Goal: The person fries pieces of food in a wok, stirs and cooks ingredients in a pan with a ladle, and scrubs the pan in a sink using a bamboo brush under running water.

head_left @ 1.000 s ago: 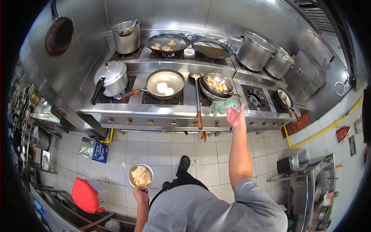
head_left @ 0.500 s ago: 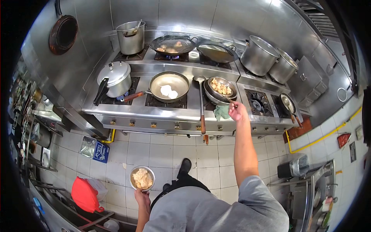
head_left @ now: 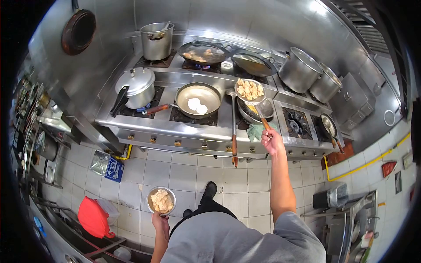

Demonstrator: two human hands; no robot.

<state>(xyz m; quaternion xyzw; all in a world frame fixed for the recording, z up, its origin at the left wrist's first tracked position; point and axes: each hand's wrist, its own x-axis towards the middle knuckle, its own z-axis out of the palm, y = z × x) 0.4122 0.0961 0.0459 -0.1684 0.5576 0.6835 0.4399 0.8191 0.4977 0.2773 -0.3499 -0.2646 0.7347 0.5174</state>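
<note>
Skimmer [head_left: 250, 91] lifted by right hand [head_left: 272, 141]

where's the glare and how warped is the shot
Head view: glare spot high on the shiny steel wall; strong fisheye, steel stove front bowed, corners black; white patches in the dark-rimmed frying pan may be reflections, can't tell.
</note>
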